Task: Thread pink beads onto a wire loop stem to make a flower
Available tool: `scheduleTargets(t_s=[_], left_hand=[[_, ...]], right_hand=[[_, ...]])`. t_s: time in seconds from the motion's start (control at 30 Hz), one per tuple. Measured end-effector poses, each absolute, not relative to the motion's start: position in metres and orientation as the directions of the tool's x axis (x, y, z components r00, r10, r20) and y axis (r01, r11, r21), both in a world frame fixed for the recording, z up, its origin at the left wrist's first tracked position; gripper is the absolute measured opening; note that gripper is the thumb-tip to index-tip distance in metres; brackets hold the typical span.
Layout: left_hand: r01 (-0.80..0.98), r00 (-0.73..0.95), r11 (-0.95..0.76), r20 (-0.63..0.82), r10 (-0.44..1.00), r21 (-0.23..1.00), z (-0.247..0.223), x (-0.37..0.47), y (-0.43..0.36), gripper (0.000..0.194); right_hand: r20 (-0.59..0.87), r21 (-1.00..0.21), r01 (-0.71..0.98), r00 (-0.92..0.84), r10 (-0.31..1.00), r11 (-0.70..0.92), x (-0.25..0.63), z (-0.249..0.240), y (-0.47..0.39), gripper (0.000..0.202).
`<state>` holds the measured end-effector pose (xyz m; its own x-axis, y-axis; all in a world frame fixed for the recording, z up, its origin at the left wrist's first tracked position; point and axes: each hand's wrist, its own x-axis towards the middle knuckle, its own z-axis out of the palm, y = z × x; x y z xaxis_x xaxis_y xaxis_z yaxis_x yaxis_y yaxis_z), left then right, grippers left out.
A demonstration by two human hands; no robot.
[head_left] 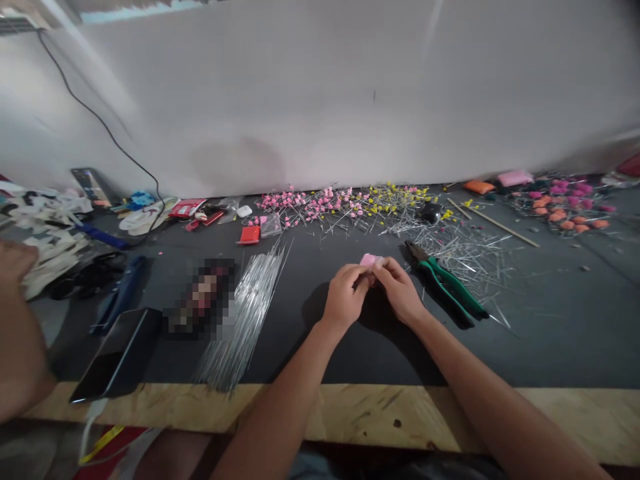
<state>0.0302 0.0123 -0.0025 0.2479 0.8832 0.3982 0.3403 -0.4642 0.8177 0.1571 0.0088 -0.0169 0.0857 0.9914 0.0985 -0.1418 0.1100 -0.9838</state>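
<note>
My left hand (347, 293) and my right hand (399, 288) meet above the dark table top. Between their fingertips is a small pink packet (371, 260), pinched from both sides. Its lower part is hidden behind my fingers. Just right of my right hand lie pliers (443, 283) with green handles, jaws pointing up and to the left. Left of my left hand is a bundle of thin silvery wires (250, 307). Behind my hands lie wire stems with small pink heads (320, 203) and others with yellow heads (395, 199).
Loose cut wires (470, 250) spread behind the pliers. A red packet (249, 234), an orange packet (479, 187) and orange-headed stems (555, 210) lie along the wall. A phone (117, 353) sits at the near left edge. Another person's arm (20, 333) reaches in at far left.
</note>
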Motion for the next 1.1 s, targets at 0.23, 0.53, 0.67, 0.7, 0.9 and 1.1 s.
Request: scheduleTargets(t_s=[0.23, 0.53, 0.67, 0.7, 0.9, 1.1], left_hand=[[0.157, 0.217, -0.226, 0.189, 0.958, 0.961, 0.001, 0.027, 0.015, 0.022], [0.037, 0.174, -0.016, 0.01, 0.985, 0.999, -0.005, 0.024, 0.022, 0.019], [0.051, 0.145, -0.004, -0.004, 0.989, 0.999, -0.005, 0.022, 0.022, 0.02], [0.045, 0.151, 0.007, -0.013, 0.988, 0.999, -0.004, 0.021, 0.023, 0.021], [-0.035, 0.211, 0.086, -0.077, 0.974, 0.996, -0.006, 0.014, 0.027, 0.027], [0.018, 0.171, 0.064, -0.066, 0.983, 0.998, -0.008, 0.014, 0.029, 0.027]], right_hand=[[0.162, -0.987, 0.018, 0.111, 0.98, 0.161, 0.165, -0.016, 0.009, 0.021], [0.066, -0.992, -0.1, 0.079, 0.995, 0.074, 0.163, -0.018, 0.01, 0.02], [0.037, -0.99, -0.135, 0.071, 0.997, 0.047, 0.164, -0.021, 0.011, 0.02], [0.03, -0.989, -0.146, 0.067, 0.997, 0.04, 0.164, -0.021, 0.011, 0.019], [-0.015, -0.978, -0.207, 0.083, 0.996, 0.003, 0.165, -0.023, 0.012, 0.019], [-0.008, -0.976, -0.217, 0.121, 0.993, 0.018, 0.164, -0.022, 0.011, 0.022]])
